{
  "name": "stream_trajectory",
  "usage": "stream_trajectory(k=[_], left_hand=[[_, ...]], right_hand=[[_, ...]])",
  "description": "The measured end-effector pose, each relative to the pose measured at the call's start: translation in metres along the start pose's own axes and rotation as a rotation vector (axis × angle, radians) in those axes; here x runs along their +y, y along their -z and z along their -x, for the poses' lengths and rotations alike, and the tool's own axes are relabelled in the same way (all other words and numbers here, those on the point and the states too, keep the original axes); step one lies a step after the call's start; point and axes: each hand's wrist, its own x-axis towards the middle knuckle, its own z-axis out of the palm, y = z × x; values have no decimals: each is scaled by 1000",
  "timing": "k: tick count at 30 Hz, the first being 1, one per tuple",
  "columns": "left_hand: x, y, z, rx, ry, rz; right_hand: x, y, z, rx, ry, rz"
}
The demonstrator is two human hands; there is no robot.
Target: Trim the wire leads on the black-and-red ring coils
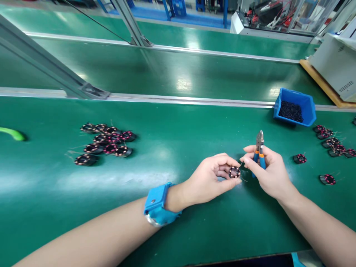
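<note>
At the bench point(172, 122), a coil point(234, 177) is pinched by the left hand point(207, 180), pliers point(259, 144) palmed beside it by the right hand point(274, 174), likely freeing fingertips point(246, 160).

Left hand point(208, 178) curled, right hand point(272, 171) just beside, apparently pinching

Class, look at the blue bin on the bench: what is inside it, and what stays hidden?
Inside the blue bin lies a heap of small black pieces. The pieces on top cover those below, and the bin's floor cannot be seen.
</note>
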Motion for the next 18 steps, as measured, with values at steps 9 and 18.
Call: stream_trajectory(k=[9, 18], left_hand=[[2, -1, 0, 0, 42, 27], [-1, 0, 0, 14, 66, -6]], right_hand=[[-1, -2, 4, -36, 34, 32], [1, 4, 0, 30, 96, 89]])
